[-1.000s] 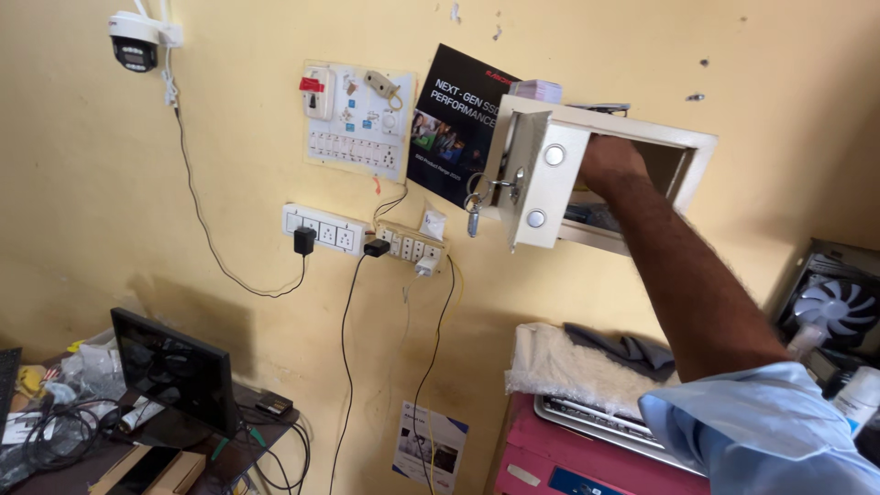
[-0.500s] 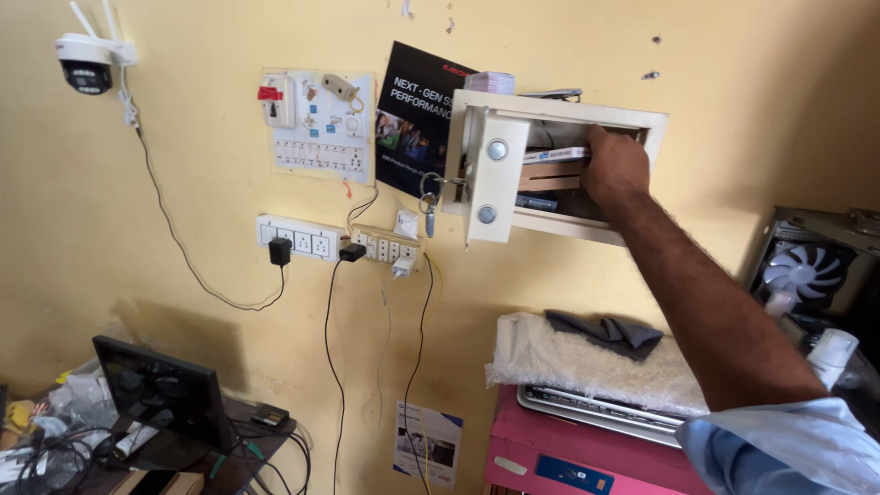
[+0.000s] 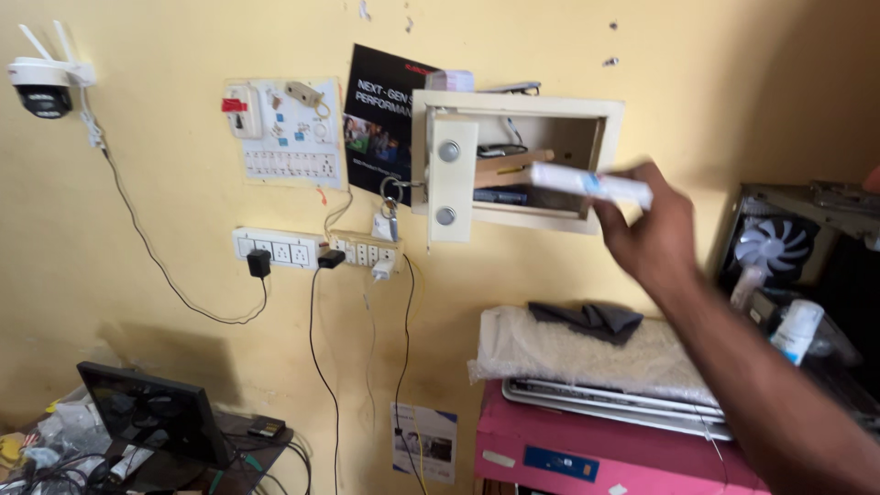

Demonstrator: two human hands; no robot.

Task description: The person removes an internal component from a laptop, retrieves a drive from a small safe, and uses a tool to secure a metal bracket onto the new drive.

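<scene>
You see soft daylight on the yellow wall [image 3: 137, 367]; your right hand [image 3: 646, 234] is motion-blurred, right corner shadowed.

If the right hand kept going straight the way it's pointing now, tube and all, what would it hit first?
Probably the open wall safe: the right hand aims the white tube left at the wooden piece and dark items inside. Depth is unclear.

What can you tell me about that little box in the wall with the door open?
The wall safe is a cream-coloured metal-looking box set into the yellow wall. Its small door hangs swung open to the left, showing two round silver fittings, with a bunch of keys dangling at its edge. Inside lie a wooden-looking stick, something dark and flat, and a cable. The right hand holds a white tube just in front of the opening.
</scene>
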